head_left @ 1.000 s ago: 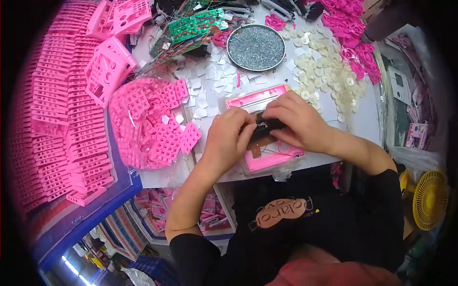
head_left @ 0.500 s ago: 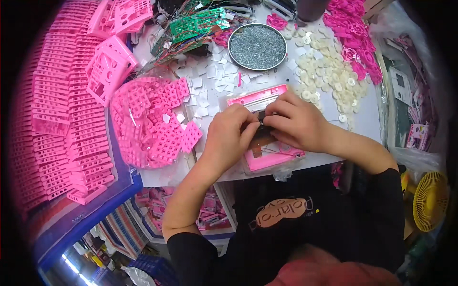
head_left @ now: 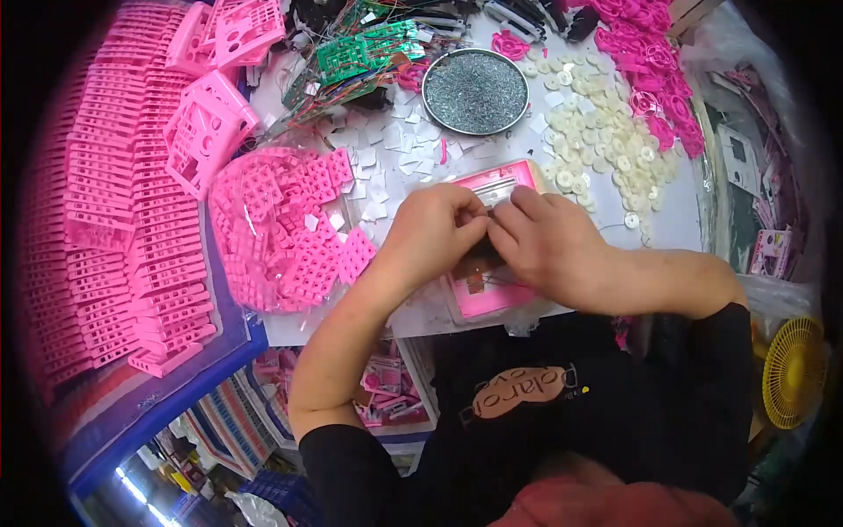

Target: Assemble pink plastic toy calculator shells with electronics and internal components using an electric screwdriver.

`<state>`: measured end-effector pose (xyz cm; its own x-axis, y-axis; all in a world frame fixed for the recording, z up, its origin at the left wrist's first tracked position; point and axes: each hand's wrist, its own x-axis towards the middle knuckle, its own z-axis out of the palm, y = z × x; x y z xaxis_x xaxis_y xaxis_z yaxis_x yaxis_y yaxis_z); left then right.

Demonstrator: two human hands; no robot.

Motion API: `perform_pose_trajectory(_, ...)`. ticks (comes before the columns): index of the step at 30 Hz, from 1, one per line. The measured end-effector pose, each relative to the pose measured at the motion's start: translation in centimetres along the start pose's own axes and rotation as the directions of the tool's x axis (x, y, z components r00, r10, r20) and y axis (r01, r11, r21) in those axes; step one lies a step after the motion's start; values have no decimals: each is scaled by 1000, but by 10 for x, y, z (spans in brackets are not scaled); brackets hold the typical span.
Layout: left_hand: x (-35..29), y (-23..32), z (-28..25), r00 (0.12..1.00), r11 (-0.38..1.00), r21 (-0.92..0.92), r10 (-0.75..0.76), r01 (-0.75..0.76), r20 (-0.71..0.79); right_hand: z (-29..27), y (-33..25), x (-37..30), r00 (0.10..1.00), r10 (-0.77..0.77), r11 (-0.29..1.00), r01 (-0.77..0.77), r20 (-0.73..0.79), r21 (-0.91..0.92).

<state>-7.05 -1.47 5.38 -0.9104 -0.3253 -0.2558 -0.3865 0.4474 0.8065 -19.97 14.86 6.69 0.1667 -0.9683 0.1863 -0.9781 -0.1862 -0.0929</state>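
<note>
A pink rectangular plastic casing (head_left: 485,304) lies in front of me at the table's near edge, with dark and brownish parts inside it. My left hand (head_left: 436,230) comes over it from the left, thumb and forefinger pinched together above its middle. My right hand (head_left: 551,246) bends in from the right, its fingertips closed close to the left ones. Whatever small dark piece lies between the fingertips is mostly hidden. The right hand covers the casing's right side.
Beyond the casing stands a round dish of small metal screws (head_left: 476,91). Cream-coloured discs (head_left: 606,149) spread to its right, white paper squares (head_left: 386,145) to its left. A clear bag of pink button pieces (head_left: 272,233), stacked pink casings (head_left: 97,193) and green circuit boards (head_left: 369,51) lie leftward.
My right hand has turned inward and dropped its wrist, now covering more of the casing. My left hand stays pinched near the same spot. The whole view has shifted slightly.
</note>
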Motion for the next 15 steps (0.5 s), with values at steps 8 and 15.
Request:
perform_pose_trajectory(8,7,5,-7,998,999,36,-33,32,51,-1,2,-5,999,-17,998,14,43,57)
perform_pose_trajectory(15,-12,-2,7,991,989,99,118,-111,-69,8,29,-8,999,52,911,-52,10,409)
